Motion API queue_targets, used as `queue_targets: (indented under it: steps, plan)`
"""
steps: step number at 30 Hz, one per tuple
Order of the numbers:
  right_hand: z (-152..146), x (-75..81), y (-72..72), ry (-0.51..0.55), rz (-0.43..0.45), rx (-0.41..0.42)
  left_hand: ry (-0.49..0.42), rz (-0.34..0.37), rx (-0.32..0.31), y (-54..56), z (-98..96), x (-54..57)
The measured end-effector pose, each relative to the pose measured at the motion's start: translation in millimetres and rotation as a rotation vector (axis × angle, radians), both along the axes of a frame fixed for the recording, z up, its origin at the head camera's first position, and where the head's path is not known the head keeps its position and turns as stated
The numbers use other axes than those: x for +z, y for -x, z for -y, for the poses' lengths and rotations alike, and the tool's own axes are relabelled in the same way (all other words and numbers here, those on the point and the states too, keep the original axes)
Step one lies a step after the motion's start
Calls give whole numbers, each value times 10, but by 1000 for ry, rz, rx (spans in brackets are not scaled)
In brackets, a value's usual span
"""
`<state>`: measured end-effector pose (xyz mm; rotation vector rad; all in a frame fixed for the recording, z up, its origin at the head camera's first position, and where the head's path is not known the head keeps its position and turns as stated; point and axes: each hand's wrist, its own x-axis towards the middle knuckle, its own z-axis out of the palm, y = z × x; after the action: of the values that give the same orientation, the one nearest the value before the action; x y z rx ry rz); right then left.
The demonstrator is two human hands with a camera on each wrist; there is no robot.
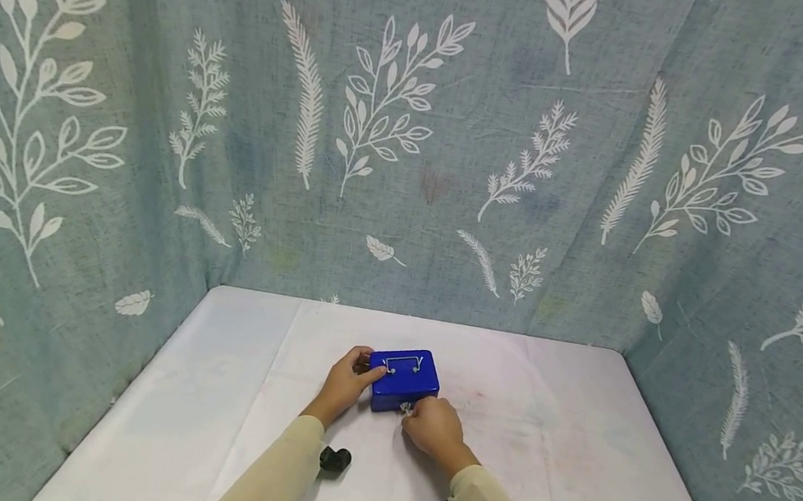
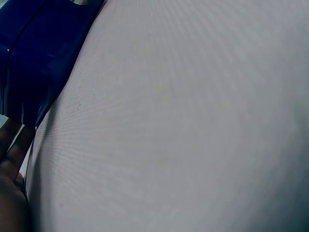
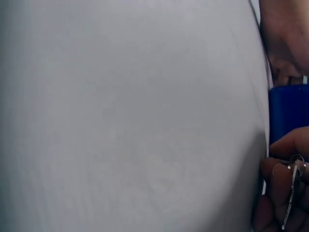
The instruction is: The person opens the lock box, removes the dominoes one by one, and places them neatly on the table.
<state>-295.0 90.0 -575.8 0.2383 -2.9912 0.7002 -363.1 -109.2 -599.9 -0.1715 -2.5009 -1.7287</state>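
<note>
A small blue metal cash box (image 1: 399,384), its lid down, sits on the white cloth with a wire handle (image 1: 404,359) on top. My left hand (image 1: 341,387) holds it at its left side, the thumb lying on the lid near the handle. At the front face, my right hand (image 1: 435,429) pinches a key at the lock. In the right wrist view a second silver key (image 3: 291,195) hangs from a ring against the curled fingers. The left wrist view catches the box's corner (image 2: 41,63) with fingertips at its lower edge.
White cloth (image 1: 221,395) covers the table, lightly creased. Grey-green curtains with white leaf prints (image 1: 382,157) enclose the back and both sides. Dark wrist cameras (image 1: 335,460) stick out from the beige sleeves just above the table.
</note>
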Motion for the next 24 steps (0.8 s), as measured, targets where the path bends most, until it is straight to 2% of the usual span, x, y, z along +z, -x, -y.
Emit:
queue_targets:
  steps: [7, 13, 20, 24]
  plan:
    - [99, 0, 1, -57, -17, -16, 9, -9, 2, 2, 2, 20]
    - [132, 24, 17, -47, -50, -21, 16, -2, 5, 0, 2, 5]
    - [84, -33, 10, -18, -14, -36, 23, 7, -1, 20, -10, 0]
    - [53, -51, -24, -22, -9, -14, 20, 7, 9, 24, -1, -11]
